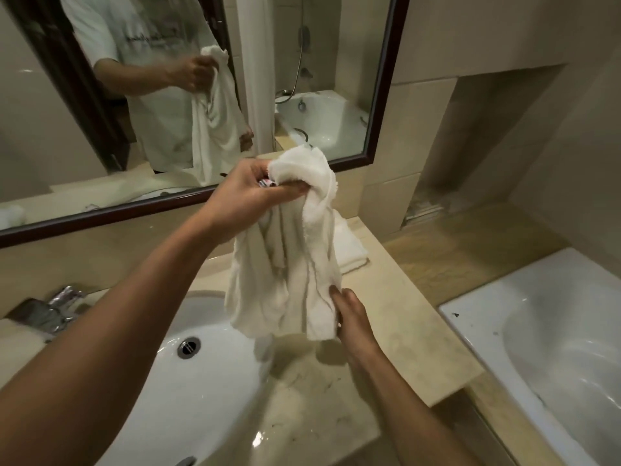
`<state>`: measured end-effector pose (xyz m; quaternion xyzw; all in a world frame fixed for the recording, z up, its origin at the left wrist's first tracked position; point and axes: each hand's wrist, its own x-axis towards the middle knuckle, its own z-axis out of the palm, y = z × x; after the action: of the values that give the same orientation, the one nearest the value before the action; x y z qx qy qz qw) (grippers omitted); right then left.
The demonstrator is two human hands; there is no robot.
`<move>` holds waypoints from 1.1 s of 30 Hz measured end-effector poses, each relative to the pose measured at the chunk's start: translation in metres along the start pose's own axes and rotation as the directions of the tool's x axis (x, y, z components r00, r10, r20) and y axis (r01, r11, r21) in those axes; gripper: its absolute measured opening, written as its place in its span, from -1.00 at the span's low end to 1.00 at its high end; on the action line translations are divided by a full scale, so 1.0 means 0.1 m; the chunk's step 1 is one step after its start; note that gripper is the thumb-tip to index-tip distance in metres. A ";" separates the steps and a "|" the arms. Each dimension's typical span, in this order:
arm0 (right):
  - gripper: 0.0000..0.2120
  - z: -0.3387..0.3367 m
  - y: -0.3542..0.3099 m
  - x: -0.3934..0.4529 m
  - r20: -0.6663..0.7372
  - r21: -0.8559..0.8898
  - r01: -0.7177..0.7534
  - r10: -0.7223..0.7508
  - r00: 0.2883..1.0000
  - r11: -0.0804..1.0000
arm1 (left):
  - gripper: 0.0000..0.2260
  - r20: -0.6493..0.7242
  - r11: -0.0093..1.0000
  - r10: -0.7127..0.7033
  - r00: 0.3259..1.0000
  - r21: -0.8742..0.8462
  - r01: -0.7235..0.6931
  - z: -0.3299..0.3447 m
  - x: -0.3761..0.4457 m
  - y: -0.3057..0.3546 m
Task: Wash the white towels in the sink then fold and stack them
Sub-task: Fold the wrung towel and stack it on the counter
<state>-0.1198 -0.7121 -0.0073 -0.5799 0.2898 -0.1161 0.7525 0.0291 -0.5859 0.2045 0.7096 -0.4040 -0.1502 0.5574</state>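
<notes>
We hold a white towel (285, 264) up over the right edge of the sink (188, 391), our left hand (248, 193) clenched around its bunched top corner while our right hand (351, 317) pinches the hanging lower edge between thumb and fingers. A small tag with red marks shows at our left fingers, its writing too blurred to read. Behind the towel, folded white towels (349, 250) rest on the beige marble counter (396, 317), near the wall. A chrome faucet (58, 307) stands at the basin's left, and the round drain (189, 346) sits in the white bowl. The dark-framed mirror (383, 95) above reflects a person in a white T-shirt bearing a line of print we cannot make out, with the towel, a shower hose and a tub behind. A white bathtub (537, 348) sits to our right, below a tiled wall recess (477, 146).
</notes>
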 end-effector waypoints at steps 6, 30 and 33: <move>-0.59 0.19 -0.26 -0.06 0.066 -0.144 0.012 -0.002 0.998 0.989 | -0.88 -0.019 0.998 -0.055 0.998 0.008 0.055 -0.13 -0.08 -0.15; -0.88 0.16 0.10 0.33 -0.140 0.089 -0.538 0.545 0.827 0.838 | -0.80 -0.059 0.995 -0.058 0.997 0.072 0.063 -0.21 -0.16 -0.34; -0.78 0.12 -0.02 0.32 0.001 0.491 -0.540 0.619 0.785 0.684 | -0.82 -0.123 0.984 -0.074 0.990 0.149 0.092 -0.23 -0.13 -0.43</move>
<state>-0.0868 -0.7199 -0.0137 -0.2478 0.4831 0.0150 0.8396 0.0532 -0.5587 0.1696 0.7745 -0.3509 -0.0998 0.5168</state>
